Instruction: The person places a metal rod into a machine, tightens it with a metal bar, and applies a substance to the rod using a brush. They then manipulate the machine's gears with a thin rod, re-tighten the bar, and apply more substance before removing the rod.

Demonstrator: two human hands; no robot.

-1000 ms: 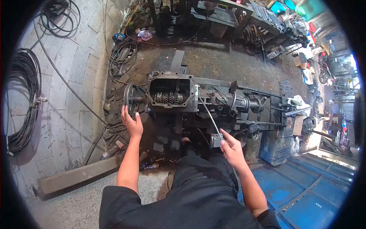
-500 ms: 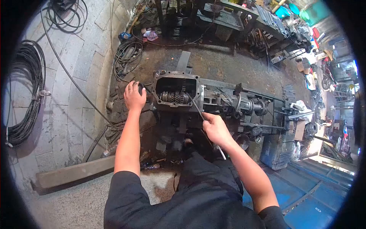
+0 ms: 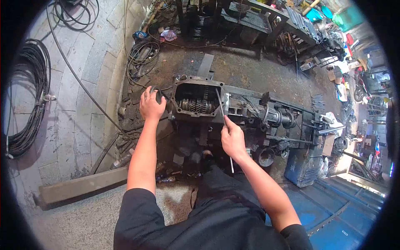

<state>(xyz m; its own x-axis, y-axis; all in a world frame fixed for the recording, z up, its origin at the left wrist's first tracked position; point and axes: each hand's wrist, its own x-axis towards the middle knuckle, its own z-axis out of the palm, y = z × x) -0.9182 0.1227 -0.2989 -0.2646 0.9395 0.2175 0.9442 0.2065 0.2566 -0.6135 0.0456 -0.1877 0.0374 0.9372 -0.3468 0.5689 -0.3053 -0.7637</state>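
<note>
In front of me sits an open gearbox housing (image 3: 223, 88), dark and greasy, with a row of toothed gears (image 3: 196, 105) inside. My right hand (image 3: 233, 139) is closed round a long thin metal rod (image 3: 221, 105). The rod's far end reaches into the right side of the opening, and its near end sticks out below my fist. At the housing's left end my left hand (image 3: 152, 103) has its fingers curled over a dark round part (image 3: 159, 96). How that part joins the housing cannot be made out.
Right of the gearbox extends a long metal frame with shafts (image 3: 275, 117). A blue metal box (image 3: 296, 166) stands beyond it. Coiled black cable (image 3: 31, 100) lies on the left blocks, near a long beam (image 3: 85, 186). A dark workbench (image 3: 246, 23) stands at the back.
The rod has swung steeper, and its far end now sits higher and further right in the opening. My right hand has turned with it. My left hand stays at the round part.
</note>
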